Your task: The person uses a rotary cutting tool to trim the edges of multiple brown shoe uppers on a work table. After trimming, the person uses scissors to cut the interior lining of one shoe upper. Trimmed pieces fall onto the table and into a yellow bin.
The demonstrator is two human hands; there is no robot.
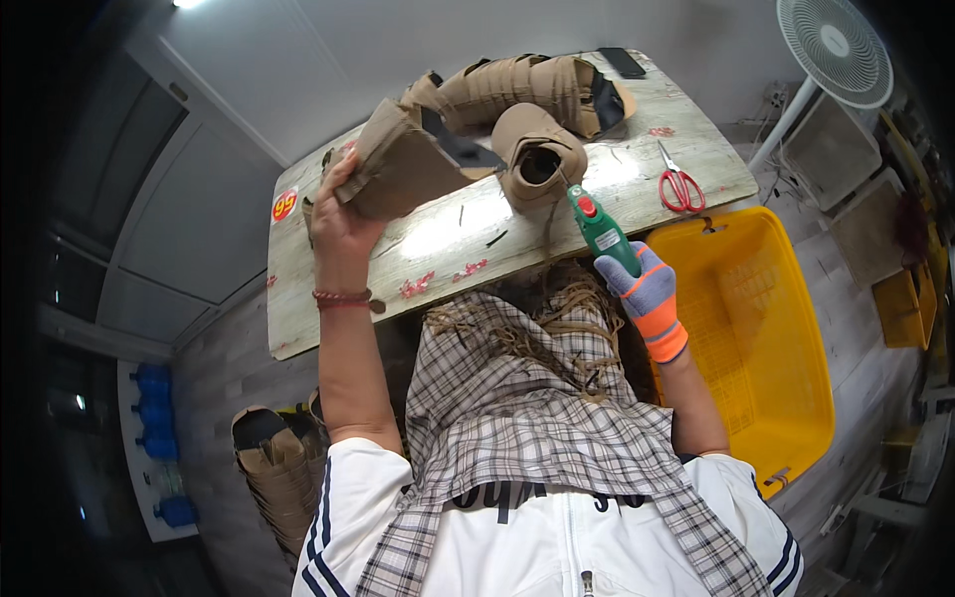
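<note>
I see both hands at work over the near half of the pale wood-patterned table (333,264), which I use for all my bearings. The bare left hand (346,211), a red bracelet (343,298) at its wrist, is clamped on the left edge of a brown cap (398,164), held tilted above the table's left side. Its dark inner side faces right, toward a second brown cap (524,181) at the table's middle, whose round dark hole faces me.

The gloved right hand (645,294), just past the table's near edge, is wrapped around a green hand tool (604,234) with a red switch. The tool reaches in over the table, its thin tip beside that hole (I can't tell from here whether it touches the fabric).

Across the table's far side lies a row of nested brown caps (522,88), with a black phone (622,63) in the far right corner. Red-handled scissors (681,189) rest near the table's right end, and dark thread scraps (496,239) lie toward its near edge. A yellow bin (821,388) stands off the table's near right side, and a white fan (836,50) rises beyond its right end.
</note>
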